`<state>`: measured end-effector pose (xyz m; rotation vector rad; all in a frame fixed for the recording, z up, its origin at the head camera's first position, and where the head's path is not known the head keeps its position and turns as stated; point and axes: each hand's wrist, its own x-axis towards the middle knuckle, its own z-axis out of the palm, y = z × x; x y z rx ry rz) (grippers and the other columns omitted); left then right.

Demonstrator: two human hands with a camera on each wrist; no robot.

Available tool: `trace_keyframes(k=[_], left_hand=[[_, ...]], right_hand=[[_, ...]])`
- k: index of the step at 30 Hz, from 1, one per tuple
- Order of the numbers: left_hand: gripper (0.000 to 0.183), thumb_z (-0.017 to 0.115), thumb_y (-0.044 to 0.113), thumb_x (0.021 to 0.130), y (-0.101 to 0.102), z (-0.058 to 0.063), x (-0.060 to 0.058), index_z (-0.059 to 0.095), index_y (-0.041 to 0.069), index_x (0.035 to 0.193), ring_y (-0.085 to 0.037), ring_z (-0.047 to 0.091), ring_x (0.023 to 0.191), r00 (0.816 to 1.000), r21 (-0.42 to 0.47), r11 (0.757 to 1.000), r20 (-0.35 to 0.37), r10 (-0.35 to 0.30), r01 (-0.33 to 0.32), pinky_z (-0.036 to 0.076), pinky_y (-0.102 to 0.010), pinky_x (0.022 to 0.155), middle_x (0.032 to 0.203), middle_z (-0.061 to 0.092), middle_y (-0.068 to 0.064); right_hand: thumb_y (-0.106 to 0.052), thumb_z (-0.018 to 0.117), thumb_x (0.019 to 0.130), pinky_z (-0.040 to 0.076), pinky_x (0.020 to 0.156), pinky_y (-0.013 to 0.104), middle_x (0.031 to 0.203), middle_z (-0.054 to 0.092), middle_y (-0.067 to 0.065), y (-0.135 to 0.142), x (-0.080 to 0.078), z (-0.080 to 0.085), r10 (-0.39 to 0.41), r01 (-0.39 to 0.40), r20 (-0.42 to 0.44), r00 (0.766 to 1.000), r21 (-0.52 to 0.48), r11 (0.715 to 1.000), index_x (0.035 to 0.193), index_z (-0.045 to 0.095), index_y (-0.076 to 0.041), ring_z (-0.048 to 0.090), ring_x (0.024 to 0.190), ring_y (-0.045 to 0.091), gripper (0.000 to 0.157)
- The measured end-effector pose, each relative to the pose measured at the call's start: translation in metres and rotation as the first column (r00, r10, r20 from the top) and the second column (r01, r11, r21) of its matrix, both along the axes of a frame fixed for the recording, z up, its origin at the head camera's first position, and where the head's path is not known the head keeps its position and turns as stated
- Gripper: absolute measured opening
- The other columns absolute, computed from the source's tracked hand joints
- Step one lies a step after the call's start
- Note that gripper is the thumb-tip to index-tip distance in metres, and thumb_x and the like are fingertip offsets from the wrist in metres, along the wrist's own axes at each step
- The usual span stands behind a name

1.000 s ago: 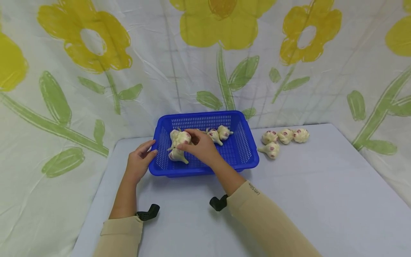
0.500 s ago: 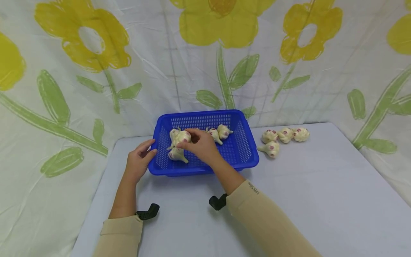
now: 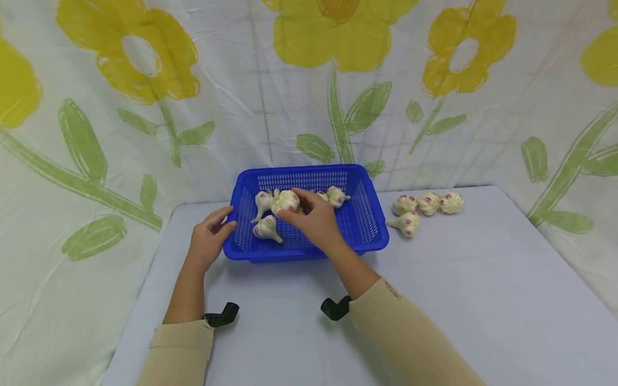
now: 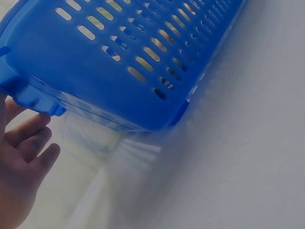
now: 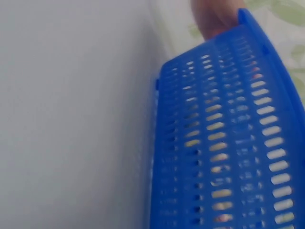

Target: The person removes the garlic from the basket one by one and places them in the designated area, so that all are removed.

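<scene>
A blue plastic basket (image 3: 354, 214) with slotted walls stands on the table. My left hand (image 3: 207, 241) holds its left rim; in the left wrist view the fingers (image 4: 33, 131) reach under the rim's lip. Over the inside of the basket, my right hand (image 3: 316, 220) pinches a garlic bulb (image 3: 286, 202) between thumb and fingers. Left of that bulb lies another garlic bulb (image 3: 263, 200), and in front of it a further garlic bulb (image 3: 266, 228). Behind the right hand, a garlic bulb (image 3: 336, 197) sits towards the right. The right wrist view has the basket's outer wall (image 5: 228, 133).
Several garlic bulbs (image 3: 428, 203) are grouped on the table to the right of the basket, one garlic bulb (image 3: 407, 223) in front of the others. A white cloth (image 3: 458, 300) covers the table. The flower-printed curtain (image 3: 227, 123) hangs close behind the basket.
My right hand has moved a little right and up with its garlic bulb, uncovering more of the bulb to its left. The left hand stays at the basket's rim.
</scene>
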<state>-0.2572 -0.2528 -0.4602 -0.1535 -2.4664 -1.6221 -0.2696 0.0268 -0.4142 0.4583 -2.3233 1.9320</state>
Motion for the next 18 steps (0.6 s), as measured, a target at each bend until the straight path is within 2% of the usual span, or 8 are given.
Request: trace_keyframes(k=[4,10,14,18], left_hand=[[0.05,0.062,0.031,0.097,-0.001,-0.001,0.005,0.054,0.009,0.142,-0.03,0.051,0.134,1.0,0.0,1.0,0.005,0.012,-0.012,0.043,-0.022,0.104,0.147,0.051,-0.011],[0.049,0.062,0.029,0.098,0.0,0.001,0.008,0.054,0.009,0.142,-0.03,0.049,0.135,1.0,0.002,1.0,0.016,0.016,-0.016,0.042,-0.024,0.107,0.147,0.05,-0.012],[0.05,0.06,0.031,0.098,0.001,0.003,0.007,0.052,0.012,0.143,-0.028,0.044,0.14,0.999,0.009,1.0,0.038,0.019,-0.019,0.039,-0.031,0.111,0.15,0.048,-0.01],[0.05,0.06,0.03,0.099,0.004,0.005,0.006,0.051,0.013,0.144,-0.025,0.037,0.144,0.997,0.054,0.998,0.073,0.022,-0.026,0.034,-0.035,0.115,0.153,0.045,-0.008]], right_hand=[[-0.044,0.081,0.079,0.054,0.096,0.032,0.128,0.063,-0.002,0.017,0.003,-0.001,-0.034,0.034,0.006,0.999,-0.022,0.999,0.137,0.059,-0.02,0.062,0.115,0.014,0.067],[-0.039,0.081,0.08,0.055,0.091,0.024,0.128,0.065,0.005,0.053,0.006,-0.001,-0.136,0.134,-0.013,0.991,-0.083,0.987,0.137,0.059,-0.012,0.064,0.111,0.017,0.067],[-0.037,0.082,0.079,0.054,0.09,0.019,0.125,0.066,0.007,0.08,0.007,0.0,-0.227,0.224,-0.011,0.974,-0.112,0.968,0.137,0.059,-0.014,0.063,0.108,0.015,0.067],[-0.033,0.081,0.081,0.053,0.095,0.021,0.127,0.064,0.007,0.105,0.013,0.004,-0.305,0.305,0.021,0.952,-0.145,0.941,0.138,0.058,-0.016,0.061,0.112,0.014,0.064]])
